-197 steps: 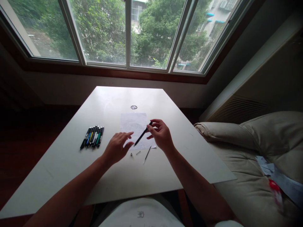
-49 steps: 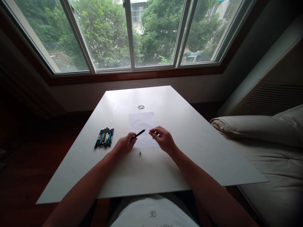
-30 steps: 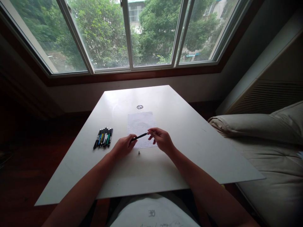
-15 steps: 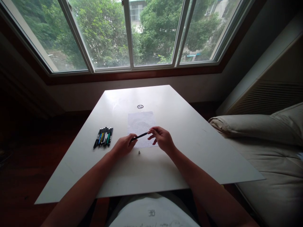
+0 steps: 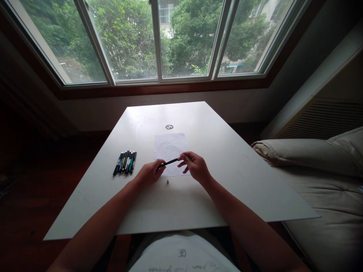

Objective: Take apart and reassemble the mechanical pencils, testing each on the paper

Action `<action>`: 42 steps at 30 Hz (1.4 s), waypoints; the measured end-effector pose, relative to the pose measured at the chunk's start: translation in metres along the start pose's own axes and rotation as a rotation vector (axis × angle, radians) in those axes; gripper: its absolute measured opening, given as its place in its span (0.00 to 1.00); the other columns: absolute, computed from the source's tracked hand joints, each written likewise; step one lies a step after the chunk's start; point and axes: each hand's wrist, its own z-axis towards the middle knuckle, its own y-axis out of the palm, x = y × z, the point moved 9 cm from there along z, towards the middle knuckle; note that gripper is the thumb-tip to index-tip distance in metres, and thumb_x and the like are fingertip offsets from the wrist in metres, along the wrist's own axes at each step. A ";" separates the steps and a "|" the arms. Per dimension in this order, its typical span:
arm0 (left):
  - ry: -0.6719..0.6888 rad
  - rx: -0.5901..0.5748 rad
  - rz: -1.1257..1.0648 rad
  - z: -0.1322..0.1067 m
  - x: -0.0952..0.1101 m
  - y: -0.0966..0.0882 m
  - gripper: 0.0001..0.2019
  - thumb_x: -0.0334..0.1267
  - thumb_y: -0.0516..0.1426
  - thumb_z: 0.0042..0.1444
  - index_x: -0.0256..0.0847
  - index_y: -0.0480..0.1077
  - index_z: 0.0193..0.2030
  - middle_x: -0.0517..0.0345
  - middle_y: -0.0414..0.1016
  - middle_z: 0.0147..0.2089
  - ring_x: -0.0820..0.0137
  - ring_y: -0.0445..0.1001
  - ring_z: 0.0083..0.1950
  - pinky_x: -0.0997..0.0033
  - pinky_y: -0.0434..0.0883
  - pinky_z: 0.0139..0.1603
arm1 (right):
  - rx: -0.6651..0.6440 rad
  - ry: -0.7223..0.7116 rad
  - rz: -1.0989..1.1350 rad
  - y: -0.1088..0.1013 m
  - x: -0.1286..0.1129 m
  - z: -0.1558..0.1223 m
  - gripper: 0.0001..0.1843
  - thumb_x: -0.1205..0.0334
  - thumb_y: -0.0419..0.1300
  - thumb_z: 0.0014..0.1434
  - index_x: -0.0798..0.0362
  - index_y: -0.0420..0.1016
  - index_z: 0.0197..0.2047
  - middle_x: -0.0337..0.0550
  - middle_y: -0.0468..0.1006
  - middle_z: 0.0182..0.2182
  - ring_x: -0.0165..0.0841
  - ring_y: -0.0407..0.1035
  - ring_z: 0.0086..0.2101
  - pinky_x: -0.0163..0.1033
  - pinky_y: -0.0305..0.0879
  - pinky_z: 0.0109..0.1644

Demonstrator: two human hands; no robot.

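Between my two hands is a slim black pen (image 5: 171, 161), held at a slant above a lined sheet of paper (image 5: 169, 145). My left hand (image 5: 151, 172) is closed around its lower left end. At the upper right end, the thumb and forefinger of my right hand (image 5: 195, 164) pinch the tip, while the other fingers hang loosely apart. A small dark piece (image 5: 167, 182), too tiny to name, rests on the white table (image 5: 232, 181) just below the paper. Left of my left hand lies a row of several pens (image 5: 124, 162) side by side.
A round black-and-white emblem (image 5: 169, 127) lies on the table beyond the paper. To the right is a padded beige couch (image 5: 317, 185). Past the table's far edge is a wall with a wide window (image 5: 159, 81).
The whole view has shifted slightly with my head. Both hands keep their hold on the pen, with hardly any movement.
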 end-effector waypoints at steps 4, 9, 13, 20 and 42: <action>-0.003 0.002 0.007 0.000 -0.001 0.000 0.10 0.42 0.52 0.67 0.46 0.67 0.52 0.57 0.80 0.41 0.69 0.77 0.35 0.73 0.66 0.35 | 0.009 0.002 0.007 0.000 -0.001 0.000 0.21 0.45 0.63 0.59 0.55 0.75 0.43 0.47 0.80 0.36 0.40 0.80 0.31 0.33 0.71 0.18; -0.003 0.019 -0.003 -0.001 -0.002 -0.001 0.10 0.42 0.52 0.67 0.46 0.67 0.52 0.57 0.80 0.41 0.68 0.77 0.35 0.73 0.66 0.36 | 0.038 -0.003 0.029 -0.002 -0.003 0.000 0.21 0.44 0.62 0.60 0.54 0.73 0.43 0.48 0.81 0.36 0.39 0.79 0.30 0.33 0.71 0.17; -0.002 0.007 0.003 0.000 -0.002 0.000 0.11 0.43 0.51 0.67 0.46 0.67 0.53 0.57 0.80 0.41 0.68 0.77 0.35 0.73 0.66 0.36 | 0.018 -0.002 0.012 -0.001 -0.003 -0.001 0.20 0.45 0.62 0.60 0.55 0.73 0.43 0.47 0.80 0.34 0.40 0.79 0.31 0.33 0.71 0.18; -0.007 -0.001 0.005 -0.001 -0.002 0.000 0.11 0.43 0.51 0.67 0.46 0.67 0.53 0.56 0.80 0.41 0.68 0.76 0.35 0.72 0.66 0.36 | -0.017 0.015 -0.020 0.004 0.002 -0.001 0.21 0.44 0.63 0.57 0.54 0.77 0.42 0.46 0.80 0.33 0.39 0.79 0.31 0.34 0.71 0.19; -0.001 0.000 0.009 -0.001 -0.001 -0.001 0.11 0.43 0.52 0.67 0.45 0.67 0.53 0.56 0.80 0.39 0.69 0.76 0.34 0.73 0.66 0.35 | 0.002 -0.012 -0.037 0.003 -0.002 -0.003 0.21 0.44 0.63 0.58 0.55 0.76 0.41 0.46 0.80 0.32 0.39 0.79 0.32 0.34 0.71 0.20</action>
